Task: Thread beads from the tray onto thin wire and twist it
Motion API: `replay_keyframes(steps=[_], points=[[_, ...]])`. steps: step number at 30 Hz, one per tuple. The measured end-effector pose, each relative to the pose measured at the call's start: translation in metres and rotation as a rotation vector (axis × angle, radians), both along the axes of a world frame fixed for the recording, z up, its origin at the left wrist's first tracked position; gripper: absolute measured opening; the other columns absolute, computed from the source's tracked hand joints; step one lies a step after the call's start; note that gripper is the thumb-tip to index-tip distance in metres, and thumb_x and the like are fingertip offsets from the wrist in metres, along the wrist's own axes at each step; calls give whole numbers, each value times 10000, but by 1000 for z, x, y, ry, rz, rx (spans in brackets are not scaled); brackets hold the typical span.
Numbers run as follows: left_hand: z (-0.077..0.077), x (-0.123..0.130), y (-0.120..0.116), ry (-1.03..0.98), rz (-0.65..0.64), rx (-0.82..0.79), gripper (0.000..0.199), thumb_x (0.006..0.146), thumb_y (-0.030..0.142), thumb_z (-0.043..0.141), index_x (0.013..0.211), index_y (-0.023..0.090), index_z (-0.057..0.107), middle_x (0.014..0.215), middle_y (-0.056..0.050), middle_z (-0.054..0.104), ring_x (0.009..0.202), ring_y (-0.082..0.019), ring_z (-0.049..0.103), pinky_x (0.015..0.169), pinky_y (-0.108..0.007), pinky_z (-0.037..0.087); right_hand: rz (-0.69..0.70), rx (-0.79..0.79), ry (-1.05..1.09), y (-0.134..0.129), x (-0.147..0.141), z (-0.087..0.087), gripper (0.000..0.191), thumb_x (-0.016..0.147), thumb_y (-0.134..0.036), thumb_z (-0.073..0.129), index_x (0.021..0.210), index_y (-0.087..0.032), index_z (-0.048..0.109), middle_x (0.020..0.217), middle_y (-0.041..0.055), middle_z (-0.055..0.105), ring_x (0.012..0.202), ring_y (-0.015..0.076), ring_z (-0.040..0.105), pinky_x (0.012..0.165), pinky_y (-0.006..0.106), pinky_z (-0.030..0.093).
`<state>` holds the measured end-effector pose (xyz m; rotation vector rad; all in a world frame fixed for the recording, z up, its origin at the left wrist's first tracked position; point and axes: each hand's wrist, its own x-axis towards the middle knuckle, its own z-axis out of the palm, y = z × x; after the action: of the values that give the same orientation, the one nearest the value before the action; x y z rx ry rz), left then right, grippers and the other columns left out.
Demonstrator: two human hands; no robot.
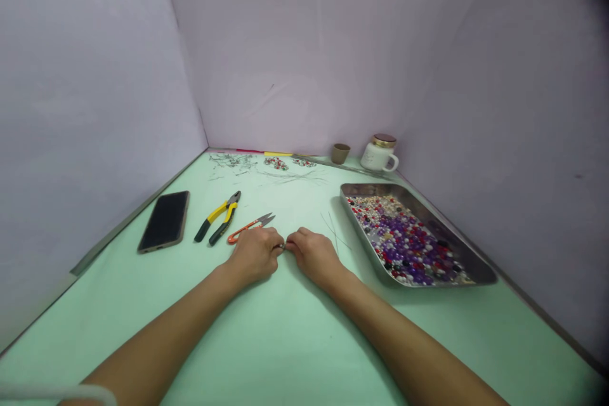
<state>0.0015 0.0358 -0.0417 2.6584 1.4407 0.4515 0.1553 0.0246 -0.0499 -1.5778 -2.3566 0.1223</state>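
Note:
My left hand and my right hand meet over the middle of the table, fingertips almost touching. Both are closed in a pinch around a tiny shiny piece, mostly hidden by the fingers; its kind cannot be made out. Just beyond my left hand lie orange-handled thread snips, blades pointing away to the right. Thin wires lie on the table to the right of my right hand. Farther right, a metal tray holds many loose beads in purple, red, white and black.
Left of the snips are yellow-and-black pliers and a dark phone. Along the back lie wire pieces, beaded clusters and longer wires. A small brown cup and a lidded white mug stand near the wall.

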Motion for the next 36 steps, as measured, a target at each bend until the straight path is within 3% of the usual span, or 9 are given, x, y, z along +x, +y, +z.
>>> replay_keyframes(steps=[4,6,10,13,17,28,32,36], points=[[0,-1,-2,-43,-1,-13,180,730,218,440,702,191,615,707,-24,598,645,-148,513,553,-261,289,-15,-4,49,0,1,-1,221,828,-268,393,829,-202,605,784,30,597,663,131,552,560,234,328],[1,-1,-1,-149,25,-76,155,710,220,460,703,186,611,687,-17,594,641,-142,504,562,-255,299,9,-24,174,0,4,0,196,805,-273,431,830,-199,612,794,34,611,689,136,552,595,234,357],[3,-3,5,-561,103,-374,130,668,245,490,638,154,579,539,19,517,529,-105,447,520,-229,313,-56,-90,698,-1,9,8,259,752,-305,495,961,-181,583,835,38,632,609,117,529,617,248,410],[6,-4,9,-837,143,-612,165,655,294,516,619,137,553,478,40,445,441,-73,375,461,-210,282,-160,-271,1078,-2,8,17,269,734,-339,489,904,-156,590,815,52,629,515,101,495,453,222,372],[8,-3,8,-931,152,-737,201,646,329,536,627,130,556,470,37,444,405,-56,340,427,-199,243,-266,-541,1370,-4,3,19,263,660,-346,566,826,-144,598,814,56,611,498,79,471,344,164,240],[10,2,0,-888,94,-671,156,649,250,497,551,130,516,416,42,424,389,-53,335,412,-195,234,6,-722,1423,-10,-1,10,223,622,-338,637,712,-140,587,591,-38,489,439,38,399,350,157,263],[13,6,-3,-918,113,-672,123,628,245,515,609,127,545,436,39,451,391,-60,365,410,-196,260,3,-641,1355,-11,-5,9,231,622,-340,635,721,-137,585,468,-64,446,389,40,359,365,169,284],[21,10,-9,-1003,229,-585,137,613,257,547,674,135,552,444,51,455,396,-62,369,422,-199,282,-70,-453,1320,-10,-7,7,205,661,-344,589,727,-150,576,438,-66,436,369,55,363,361,182,307]])
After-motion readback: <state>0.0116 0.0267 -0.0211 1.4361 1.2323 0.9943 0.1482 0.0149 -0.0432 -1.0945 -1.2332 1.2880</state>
